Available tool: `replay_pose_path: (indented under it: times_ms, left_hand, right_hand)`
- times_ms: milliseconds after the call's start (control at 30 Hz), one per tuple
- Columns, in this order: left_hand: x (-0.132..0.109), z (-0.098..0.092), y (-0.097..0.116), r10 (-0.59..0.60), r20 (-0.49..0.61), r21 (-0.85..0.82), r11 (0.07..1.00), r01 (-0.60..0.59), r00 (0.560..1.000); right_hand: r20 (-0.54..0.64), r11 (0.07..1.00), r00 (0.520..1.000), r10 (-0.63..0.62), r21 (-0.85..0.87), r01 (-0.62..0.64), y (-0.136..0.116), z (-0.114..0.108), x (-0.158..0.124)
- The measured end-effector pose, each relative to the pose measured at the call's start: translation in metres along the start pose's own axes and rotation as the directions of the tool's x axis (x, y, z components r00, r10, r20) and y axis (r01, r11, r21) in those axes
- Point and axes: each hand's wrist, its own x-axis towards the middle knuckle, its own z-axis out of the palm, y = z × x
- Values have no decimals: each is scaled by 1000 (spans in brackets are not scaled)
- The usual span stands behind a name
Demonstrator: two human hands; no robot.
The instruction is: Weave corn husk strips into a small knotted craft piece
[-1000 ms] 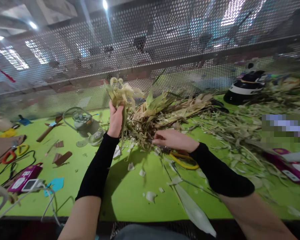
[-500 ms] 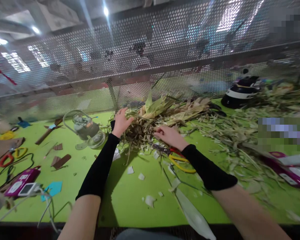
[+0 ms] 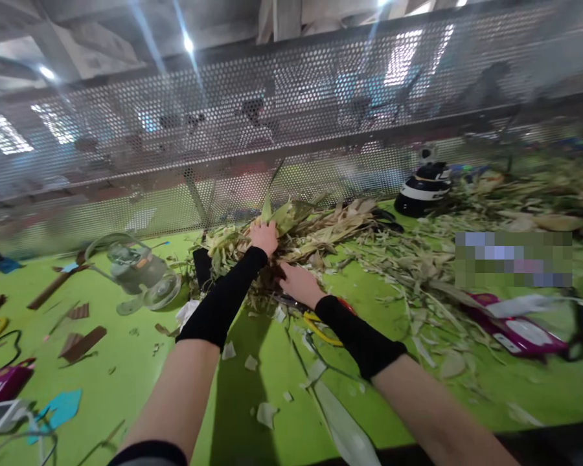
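Dried, pale-green and brown corn husks [image 3: 335,230] lie heaped at the back middle of the green table. My left hand [image 3: 263,237] reaches over the heap, its fingers bent down round some husks. Lower and to the right, my right hand [image 3: 298,283] has its fingers closed at the dark, shredded front of the heap. What exactly sits between those fingertips is hidden. Under my right wrist lie scissors with yellow and red handles [image 3: 323,329], partly covered. Both forearms wear black sleeves.
A glass lantern-like jar [image 3: 138,265] lies at left, near brown cardboard scraps [image 3: 82,343] and a blue paper piece [image 3: 61,411]. Loose husks [image 3: 437,259] spread rightward, beside a black-and-white device [image 3: 422,189] and a purple device [image 3: 519,330]. A perforated metal screen [image 3: 233,116] borders the back.
My left hand has moved right over the heap, from its left edge onto the husks. My right hand stays at the heap's front, fingers further in. The view has swung right.
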Motion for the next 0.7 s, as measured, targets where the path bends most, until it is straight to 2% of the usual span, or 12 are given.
replay_pose_path:
  times_ms: [167,333,400,433,467,500,533,567,633,700]
  left_hand:
    - [0,6,-4,9,-20,-76,997,-11,1000]
    - [-10,-15,-2,66,-103,-212,973,-87,992]
    - [-21,-26,-1,108,-144,-391,907,-157,984]
    - [-28,-32,0,116,-176,-606,770,-201,978]
    - [-37,-37,0,107,-180,-807,553,-209,978]
    - [-46,-42,1,125,-151,-925,331,-184,981]
    - [-55,-46,1,136,-124,-977,155,-145,983]
    - [-65,-48,1,137,-92,-995,23,-96,986]
    - [-84,-50,1,114,-26,-990,-137,-11,993]
    - [-102,-47,2,66,22,-975,-221,36,998]
  right_hand:
    - [-7,996,1000,6,94,-6,2,6,3]
    - [-64,957,998,1,291,18,9,13,8]
    - [-131,909,991,-4,413,59,13,14,11]
    - [-176,873,984,-4,480,89,15,14,12]
    - [-224,829,975,-3,545,128,16,13,12]
    - [-271,777,963,-4,606,173,17,11,13]
    - [-315,719,949,-7,658,224,18,8,12]
    - [-351,658,936,-17,701,275,17,4,12]
    - [-403,544,914,-44,758,360,15,-4,8]
    - [-412,472,909,-63,790,391,10,-10,1]
